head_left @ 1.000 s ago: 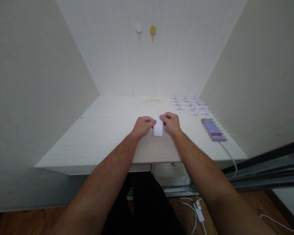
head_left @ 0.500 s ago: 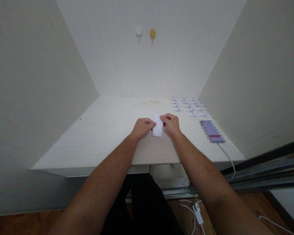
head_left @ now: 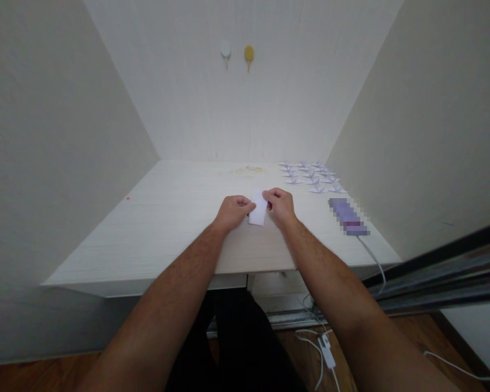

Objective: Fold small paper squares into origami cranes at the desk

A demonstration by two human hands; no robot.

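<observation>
A narrow rectangle of folded white paper (head_left: 258, 210) is held just above the tabletop, its long side running away from me. My left hand (head_left: 236, 211) pinches its left edge between thumb and fingers. On the opposite side, my right hand (head_left: 280, 205) grips the upper right edge with thumb and forefinger. The lower part of the paper hangs free between the hands. Beyond them, at the back right, several folded paper cranes (head_left: 310, 175) stand in rows.
The white table (head_left: 159, 228) is closed in by walls. A pixelated phone-like device (head_left: 348, 216) with a white cable (head_left: 371, 253) lies at the right. A white hook (head_left: 225, 50) and a yellow hook (head_left: 249, 53) are on the wall. A power strip (head_left: 326, 351) rests below.
The whole view has shifted slightly, so everything sits a little further left. Both hands keep the same pinch on the folded paper.
</observation>
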